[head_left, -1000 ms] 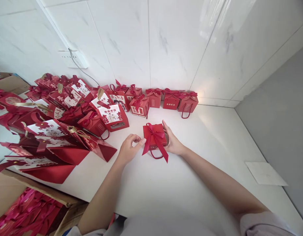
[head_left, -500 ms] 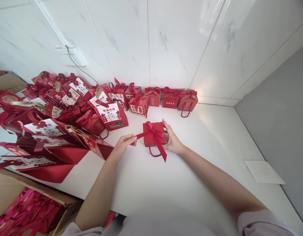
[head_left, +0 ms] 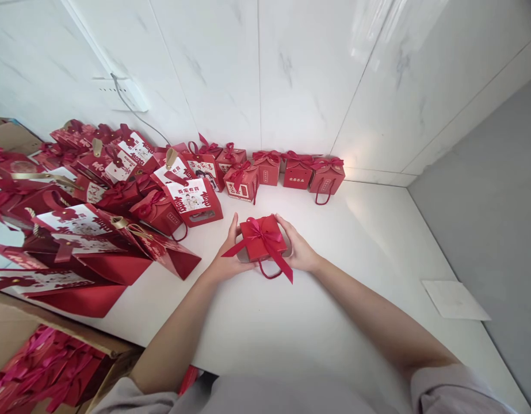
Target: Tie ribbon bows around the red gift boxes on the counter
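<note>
A small red gift box (head_left: 253, 248) with a red ribbon bow (head_left: 265, 234) on top is between my two hands over the white table. My left hand (head_left: 230, 256) grips its left side, thumb up along the edge, and one ribbon tail lies across toward that hand. From the right, my right hand (head_left: 300, 248) holds the opposite side, its fingers partly hidden by the box. A thin red cord handle (head_left: 270, 275) hangs at the box's near side, and the other ribbon tail drapes over it.
Several red gift boxes (head_left: 297, 175) stand in a row by the tiled wall. Many printed bags and boxes (head_left: 194, 198) crowd the left side. A cardboard carton (head_left: 105, 345) of ribboned boxes sits lower left; a white paper (head_left: 455, 300) lies at the right edge of the table (head_left: 355, 345).
My left hand has let go of the ribbon tail and moved right onto the box's left side. The box has shifted slightly left. My right hand stays on its right side.
</note>
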A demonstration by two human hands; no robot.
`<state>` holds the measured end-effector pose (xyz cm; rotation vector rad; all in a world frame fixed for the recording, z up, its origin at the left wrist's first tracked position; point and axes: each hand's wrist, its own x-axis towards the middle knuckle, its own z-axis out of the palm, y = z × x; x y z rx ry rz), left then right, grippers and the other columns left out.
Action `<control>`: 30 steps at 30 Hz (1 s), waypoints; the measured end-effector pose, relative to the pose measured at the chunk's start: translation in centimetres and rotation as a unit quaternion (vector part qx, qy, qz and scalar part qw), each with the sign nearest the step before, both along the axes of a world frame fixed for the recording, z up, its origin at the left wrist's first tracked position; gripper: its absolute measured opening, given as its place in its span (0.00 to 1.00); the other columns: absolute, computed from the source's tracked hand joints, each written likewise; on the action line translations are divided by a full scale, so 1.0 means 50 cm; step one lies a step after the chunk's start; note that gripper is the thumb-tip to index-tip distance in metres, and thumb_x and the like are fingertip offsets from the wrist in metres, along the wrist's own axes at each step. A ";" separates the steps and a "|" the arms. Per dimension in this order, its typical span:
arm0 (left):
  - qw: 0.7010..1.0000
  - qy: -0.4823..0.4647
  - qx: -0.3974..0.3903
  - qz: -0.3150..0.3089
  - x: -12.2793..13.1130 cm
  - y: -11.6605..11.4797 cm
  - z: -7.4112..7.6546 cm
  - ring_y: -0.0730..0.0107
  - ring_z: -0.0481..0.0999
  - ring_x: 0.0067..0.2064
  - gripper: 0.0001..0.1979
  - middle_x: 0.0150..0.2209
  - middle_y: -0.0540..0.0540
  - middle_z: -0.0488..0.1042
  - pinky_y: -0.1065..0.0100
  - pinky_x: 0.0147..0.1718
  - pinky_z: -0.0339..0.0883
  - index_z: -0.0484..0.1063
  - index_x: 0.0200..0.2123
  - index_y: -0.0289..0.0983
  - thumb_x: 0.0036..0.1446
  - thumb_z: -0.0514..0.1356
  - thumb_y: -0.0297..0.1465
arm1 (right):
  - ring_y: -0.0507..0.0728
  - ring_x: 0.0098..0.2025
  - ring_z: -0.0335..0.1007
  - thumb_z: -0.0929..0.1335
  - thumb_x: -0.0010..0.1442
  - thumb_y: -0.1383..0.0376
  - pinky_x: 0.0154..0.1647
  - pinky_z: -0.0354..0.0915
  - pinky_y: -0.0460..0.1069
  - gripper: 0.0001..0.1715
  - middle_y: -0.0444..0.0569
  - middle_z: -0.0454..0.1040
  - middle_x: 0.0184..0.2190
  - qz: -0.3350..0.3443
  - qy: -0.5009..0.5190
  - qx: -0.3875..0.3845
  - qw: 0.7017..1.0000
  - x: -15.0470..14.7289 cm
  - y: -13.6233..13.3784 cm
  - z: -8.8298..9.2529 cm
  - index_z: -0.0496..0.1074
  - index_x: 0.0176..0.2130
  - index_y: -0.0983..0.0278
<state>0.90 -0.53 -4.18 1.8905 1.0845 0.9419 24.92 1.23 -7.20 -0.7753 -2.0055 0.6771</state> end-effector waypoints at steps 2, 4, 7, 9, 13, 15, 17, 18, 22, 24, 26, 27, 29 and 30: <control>0.997 -0.007 0.043 0.057 0.010 0.008 -0.011 0.46 0.62 0.63 0.53 0.62 0.38 0.61 0.45 0.59 0.59 0.48 0.66 0.44 0.40 0.72 0.34 | 0.68 0.70 0.44 0.73 0.52 0.50 0.67 0.48 0.67 0.63 0.57 0.45 0.70 -0.048 -0.030 0.077 0.995 0.005 -0.002 -0.001 0.35 0.70 0.57; 0.989 -0.021 0.076 0.125 0.017 0.012 -0.015 0.48 0.65 0.61 0.46 0.60 0.39 0.63 0.49 0.58 0.62 0.56 0.61 0.42 0.38 0.72 0.32 | 0.68 0.70 0.43 0.70 0.57 0.52 0.68 0.41 0.71 0.53 0.52 0.46 0.70 -0.089 -0.058 0.147 0.983 0.010 -0.006 -0.005 0.39 0.69 0.53; 0.973 -0.038 0.071 0.216 0.026 0.007 -0.007 0.51 0.66 0.60 0.44 0.59 0.41 0.63 0.54 0.57 0.63 0.57 0.59 0.44 0.37 0.72 0.31 | 0.65 0.68 0.50 0.64 0.65 0.58 0.68 0.32 0.72 0.35 0.42 0.56 0.67 -0.091 -0.096 0.191 0.973 0.007 -0.018 -0.010 0.49 0.66 0.42; 0.966 -0.034 0.051 0.252 0.032 0.000 0.001 0.51 0.66 0.59 0.45 0.61 0.42 0.61 0.55 0.57 0.63 0.56 0.59 0.46 0.38 0.72 0.31 | 0.64 0.67 0.54 0.63 0.66 0.58 0.69 0.31 0.71 0.33 0.41 0.59 0.65 -0.038 -0.118 0.196 0.973 -0.003 -0.028 -0.007 0.50 0.66 0.41; 0.959 -0.059 0.046 0.274 0.037 -0.006 0.009 0.51 0.65 0.60 0.45 0.60 0.42 0.61 0.56 0.57 0.62 0.57 0.59 0.47 0.37 0.72 0.31 | 0.61 0.65 0.59 0.61 0.67 0.53 0.69 0.48 0.63 0.34 0.42 0.62 0.64 0.121 -0.143 0.207 0.960 -0.023 -0.043 0.003 0.47 0.68 0.47; 0.958 -0.079 0.067 0.266 0.038 0.000 0.002 0.50 0.62 0.62 0.46 0.61 0.40 0.58 0.56 0.58 0.61 0.58 0.59 0.45 0.35 0.73 0.31 | 0.61 0.63 0.62 0.61 0.64 0.48 0.68 0.52 0.63 0.35 0.41 0.63 0.63 0.116 -0.105 0.238 0.959 -0.023 -0.045 0.005 0.49 0.67 0.44; 0.963 -0.119 0.057 0.234 0.040 0.012 -0.011 0.50 0.61 0.63 0.48 0.62 0.39 0.57 0.56 0.57 0.63 0.57 0.59 0.43 0.34 0.74 0.32 | 0.64 0.63 0.61 0.59 0.63 0.43 0.68 0.48 0.67 0.33 0.41 0.62 0.63 -0.006 -0.014 0.241 0.970 -0.016 -0.042 0.009 0.52 0.65 0.41; 0.965 -0.150 0.032 0.211 0.043 0.019 -0.017 0.50 0.62 0.62 0.47 0.62 0.39 0.58 0.56 0.55 0.66 0.57 0.59 0.43 0.35 0.73 0.34 | 0.65 0.64 0.58 0.57 0.63 0.42 0.68 0.46 0.68 0.33 0.42 0.60 0.64 -0.090 0.044 0.209 0.973 -0.013 -0.039 0.013 0.52 0.65 0.42; 0.958 -0.239 -0.077 0.138 0.070 0.052 -0.030 0.54 0.73 0.53 0.31 0.53 0.39 0.71 0.59 0.49 0.70 0.65 0.55 0.38 0.49 0.65 0.45 | 0.64 0.70 0.44 0.56 0.66 0.47 0.68 0.46 0.67 0.34 0.47 0.46 0.69 -0.209 0.198 -0.059 0.956 -0.010 -0.017 0.036 0.47 0.67 0.52; 0.955 -0.239 -0.101 0.144 0.090 0.068 -0.028 0.56 0.75 0.50 0.28 0.50 0.40 0.74 0.60 0.48 0.69 0.69 0.53 0.37 0.53 0.62 0.46 | 0.62 0.69 0.46 0.58 0.66 0.48 0.68 0.48 0.64 0.36 0.48 0.46 0.70 -0.134 0.207 -0.159 0.956 -0.019 -0.007 0.037 0.47 0.67 0.54; 0.950 -0.234 -0.114 0.171 0.107 0.081 -0.027 0.56 0.74 0.51 0.26 0.49 0.41 0.76 0.60 0.49 0.68 0.70 0.52 0.36 0.55 0.60 0.46 | 0.60 0.70 0.45 0.58 0.67 0.48 0.69 0.47 0.62 0.36 0.47 0.48 0.69 -0.080 0.206 -0.204 0.954 -0.029 -0.003 0.027 0.48 0.67 0.56; 0.948 -0.229 -0.114 0.187 0.112 0.086 -0.028 0.56 0.74 0.51 0.25 0.48 0.41 0.76 0.60 0.49 0.68 0.71 0.51 0.36 0.56 0.59 0.46 | 0.59 0.70 0.44 0.57 0.67 0.48 0.70 0.46 0.61 0.35 0.47 0.49 0.69 -0.073 0.207 -0.212 0.952 -0.034 -0.003 0.020 0.48 0.67 0.56; 0.945 -0.229 -0.114 0.206 0.116 0.093 -0.035 0.56 0.74 0.52 0.25 0.46 0.42 0.78 0.60 0.49 0.68 0.73 0.49 0.35 0.57 0.57 0.47 | 0.58 0.70 0.43 0.57 0.67 0.47 0.70 0.45 0.60 0.35 0.46 0.49 0.69 -0.077 0.211 -0.220 0.949 -0.038 -0.004 0.005 0.49 0.67 0.56; 0.944 -0.230 -0.115 0.206 0.114 0.095 -0.039 0.56 0.74 0.52 0.24 0.45 0.42 0.78 0.60 0.49 0.68 0.74 0.47 0.35 0.58 0.56 0.48 | 0.58 0.70 0.44 0.57 0.67 0.47 0.70 0.46 0.60 0.35 0.46 0.49 0.69 -0.081 0.215 -0.225 0.947 -0.038 -0.005 -0.002 0.48 0.68 0.55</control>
